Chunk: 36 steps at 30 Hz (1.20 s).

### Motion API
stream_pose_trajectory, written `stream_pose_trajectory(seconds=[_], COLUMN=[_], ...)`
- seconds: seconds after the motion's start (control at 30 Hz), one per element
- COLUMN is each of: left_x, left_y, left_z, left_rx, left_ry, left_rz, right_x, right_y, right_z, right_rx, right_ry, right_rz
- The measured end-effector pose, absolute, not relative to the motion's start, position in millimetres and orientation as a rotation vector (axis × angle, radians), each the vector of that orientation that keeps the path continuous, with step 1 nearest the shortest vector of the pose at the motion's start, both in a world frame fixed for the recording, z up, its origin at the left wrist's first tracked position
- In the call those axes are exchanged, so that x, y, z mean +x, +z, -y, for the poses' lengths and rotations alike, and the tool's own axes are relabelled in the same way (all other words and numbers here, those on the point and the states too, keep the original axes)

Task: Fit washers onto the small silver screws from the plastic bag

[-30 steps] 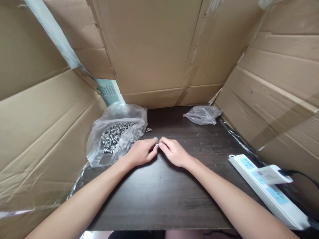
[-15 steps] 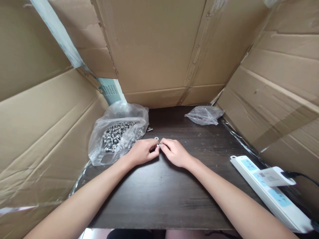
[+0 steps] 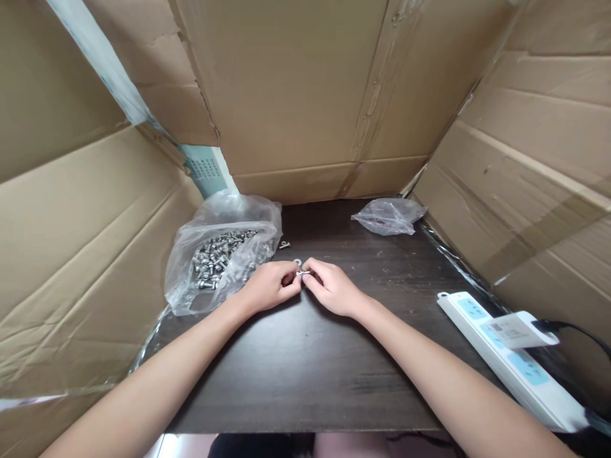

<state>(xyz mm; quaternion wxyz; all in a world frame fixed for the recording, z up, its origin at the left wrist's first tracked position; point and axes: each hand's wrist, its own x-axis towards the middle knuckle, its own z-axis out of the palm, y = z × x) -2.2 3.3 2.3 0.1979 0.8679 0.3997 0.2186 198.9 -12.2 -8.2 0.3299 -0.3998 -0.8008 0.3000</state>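
Note:
My left hand [image 3: 270,287] and my right hand [image 3: 333,289] meet fingertip to fingertip over the dark wooden table [image 3: 305,375]. Together they pinch a small metal screw [image 3: 302,273] between thumbs and forefingers. A loose washer [image 3: 298,261] lies on the table just beyond my fingers. Another small metal part [image 3: 285,244] lies a little farther back. Left of my left hand sits a clear plastic bag [image 3: 220,257] full of several metal screws, almost touching my knuckles.
A crumpled, smaller plastic bag [image 3: 389,216] lies at the back right. A white power strip [image 3: 506,359] with a plug and black cable runs along the right edge. Cardboard walls [image 3: 305,95] enclose the table on the left, back and right.
My hands have barely moved. The washer beyond my fingertips came into view, and the screw between my fingers shows more clearly now.

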Motion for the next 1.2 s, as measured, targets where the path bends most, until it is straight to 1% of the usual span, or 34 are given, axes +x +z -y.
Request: stream_pose_trajectory(seconds=[0.63, 0.87, 1.03, 1.2], left_x=[-3.1, -3.3, -3.5, -3.7], left_y=[0.9, 0.6, -0.1, -0.2], left_z=[-4.3, -3.0, -3.6, -4.0], left_rx=[2.477, 2.494, 2.512, 2.503], left_ry=[0.596, 0.579, 0.581, 0.577], left_rz=[-1.103, -1.084, -1.091, -1.105], right_x=[199.5, 200.3, 198.9, 199.3], right_y=[-5.9, -6.0, -5.4, -4.0], right_z=[12.0, 9.9, 9.4, 10.4], right_rx=[-1.027, -1.026, -1.088, -1.062], right_ry=[0.773, 0.821, 0.775, 0.775], right_rz=[2.087, 2.088, 2.148, 2.128])
